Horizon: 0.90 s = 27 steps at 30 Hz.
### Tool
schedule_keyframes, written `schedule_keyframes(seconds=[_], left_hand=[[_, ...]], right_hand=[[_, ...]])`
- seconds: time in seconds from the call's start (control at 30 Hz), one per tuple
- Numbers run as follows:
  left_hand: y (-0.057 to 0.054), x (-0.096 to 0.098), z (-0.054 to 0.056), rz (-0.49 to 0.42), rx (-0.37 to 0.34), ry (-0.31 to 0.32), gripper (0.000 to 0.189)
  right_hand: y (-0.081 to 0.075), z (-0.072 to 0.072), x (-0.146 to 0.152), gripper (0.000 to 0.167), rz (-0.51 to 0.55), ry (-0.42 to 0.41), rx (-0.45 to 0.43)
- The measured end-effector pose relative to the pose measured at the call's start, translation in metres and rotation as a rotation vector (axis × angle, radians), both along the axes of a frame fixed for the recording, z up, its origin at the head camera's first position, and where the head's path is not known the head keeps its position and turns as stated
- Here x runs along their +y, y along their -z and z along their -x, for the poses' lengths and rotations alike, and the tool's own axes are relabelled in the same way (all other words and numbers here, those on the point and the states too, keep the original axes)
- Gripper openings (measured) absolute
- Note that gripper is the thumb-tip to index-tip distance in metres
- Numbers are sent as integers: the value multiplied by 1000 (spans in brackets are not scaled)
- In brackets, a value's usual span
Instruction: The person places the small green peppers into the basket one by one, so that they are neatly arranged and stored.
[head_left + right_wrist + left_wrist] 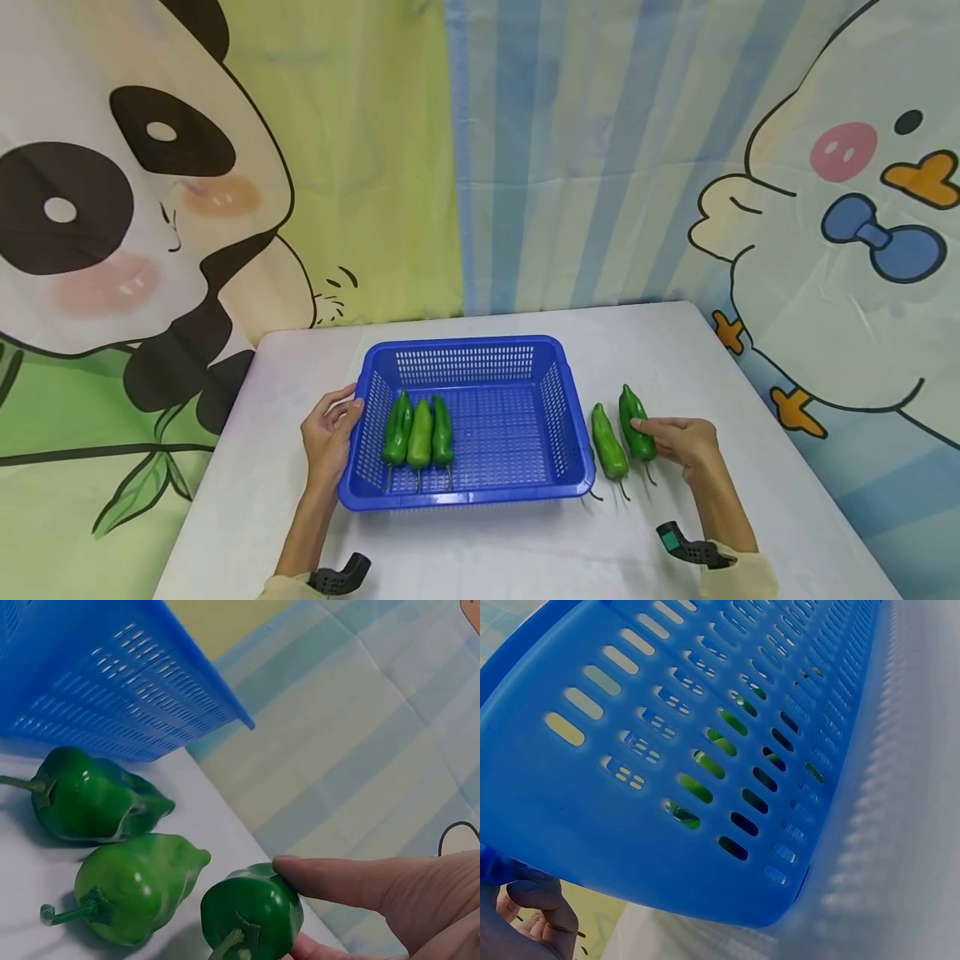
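A blue plastic basket (506, 442) has three green peppers (420, 437) lying side by side in its left part, stems toward me. My left hand (330, 429) grips the basket's left rim; in the left wrist view its curled fingers (547, 907) show at the rim's edge. Right of the basket, my right hand (686, 442) pinches a dark green pepper (636, 429) between thumb and fingers. Beside it lies a lighter green pepper (609, 446). A further dark pepper (82, 795) lies against the basket's right side, mostly hidden by the rim in the head view.
The white table (480, 554) carries everything. A curtain (525, 167) printed with a panda and a white bird hangs behind and at both sides. Each wrist wears a black strap device (693, 546).
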<state>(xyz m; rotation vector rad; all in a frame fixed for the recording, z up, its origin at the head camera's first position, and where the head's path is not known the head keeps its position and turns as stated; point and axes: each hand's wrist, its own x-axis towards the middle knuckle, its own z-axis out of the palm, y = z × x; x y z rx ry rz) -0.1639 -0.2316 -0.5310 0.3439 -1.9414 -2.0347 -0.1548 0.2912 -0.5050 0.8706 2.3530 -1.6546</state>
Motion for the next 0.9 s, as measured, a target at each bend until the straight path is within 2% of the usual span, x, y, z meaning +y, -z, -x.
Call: schedule_keyframes(seconds=[0.23,0.57,0.8,0.9], left_hand=[[-1,0,-1,30,-12,6,33],[-1,0,-1,34,-9,6,33],[0,0,-1,-7,3,8,35],[1,0,-1,-20,5,7,35]], right_hand=[[-10,1,4,64,78,-32,9],[-20,-2,2,51,165,-39,42],[-27,-3,-2,40,201,-39,45],[-30,-4,-4,46,202,-49,48]])
